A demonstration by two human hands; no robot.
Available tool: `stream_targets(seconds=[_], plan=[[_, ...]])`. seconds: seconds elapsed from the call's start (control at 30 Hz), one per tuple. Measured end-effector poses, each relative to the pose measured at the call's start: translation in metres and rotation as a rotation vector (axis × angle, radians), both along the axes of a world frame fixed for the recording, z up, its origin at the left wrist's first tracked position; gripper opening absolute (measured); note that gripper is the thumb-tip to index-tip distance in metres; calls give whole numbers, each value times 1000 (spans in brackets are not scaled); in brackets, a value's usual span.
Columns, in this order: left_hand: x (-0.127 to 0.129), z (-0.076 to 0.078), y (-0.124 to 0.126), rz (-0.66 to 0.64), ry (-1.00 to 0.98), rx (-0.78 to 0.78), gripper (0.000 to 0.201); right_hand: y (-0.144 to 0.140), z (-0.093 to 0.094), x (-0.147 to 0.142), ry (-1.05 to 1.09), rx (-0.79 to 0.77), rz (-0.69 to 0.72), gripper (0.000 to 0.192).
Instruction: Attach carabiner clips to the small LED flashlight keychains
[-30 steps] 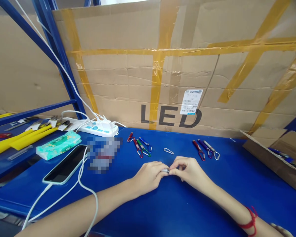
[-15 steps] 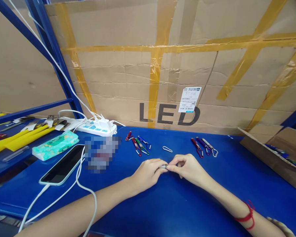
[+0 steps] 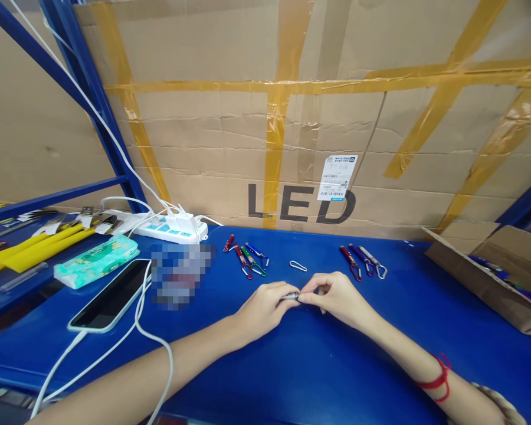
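My left hand (image 3: 263, 308) is closed around a small silver flashlight (image 3: 291, 296), most of it hidden by the fingers. Thumb and forefinger of my right hand (image 3: 336, 298) pinch its right end, so both hands meet over the blue table (image 3: 331, 366). Just beyond them lies a loose silver carabiner (image 3: 298, 266). To its left is a group of small flashlights with carabiner clips, among them a red one (image 3: 242, 261), a green one (image 3: 253, 261) and a blue one (image 3: 256, 254). On the right rest a dark red (image 3: 350, 262), a purple (image 3: 363, 261) and a silver flashlight (image 3: 373, 261).
An open cardboard box (image 3: 482, 289) with more items stands at the right. On the left are a phone (image 3: 110, 298), a tissue pack (image 3: 96, 260) and a power strip (image 3: 177, 227). A white cable (image 3: 159, 339) crosses my left forearm. Large taped cardboard (image 3: 230, 141) closes off the back.
Both hands stay together at the silver flashlight, with a little more of it showing between the fingers. The whole view has shifted slightly.
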State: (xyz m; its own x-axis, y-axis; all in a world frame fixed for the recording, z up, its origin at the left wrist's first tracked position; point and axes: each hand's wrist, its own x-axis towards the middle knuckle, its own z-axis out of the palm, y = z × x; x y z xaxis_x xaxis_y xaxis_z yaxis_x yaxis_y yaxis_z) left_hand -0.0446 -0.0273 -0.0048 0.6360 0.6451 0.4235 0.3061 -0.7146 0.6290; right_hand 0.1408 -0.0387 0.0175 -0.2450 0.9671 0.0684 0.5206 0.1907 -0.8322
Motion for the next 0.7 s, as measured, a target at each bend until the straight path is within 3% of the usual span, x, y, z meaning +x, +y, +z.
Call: stream_targets(seconds=[0.37,0.57,0.7], plan=[[0,-3,-7,48,60,81,25,-5,-5,-9,75,-159,-79,32],[0,-4,-4,62,29,164,26,-2,-6,-7,152,-207,-43,39],[2,-3,-2,96,-28,74,26,-1,-2,-6,145,-189,-34,42]])
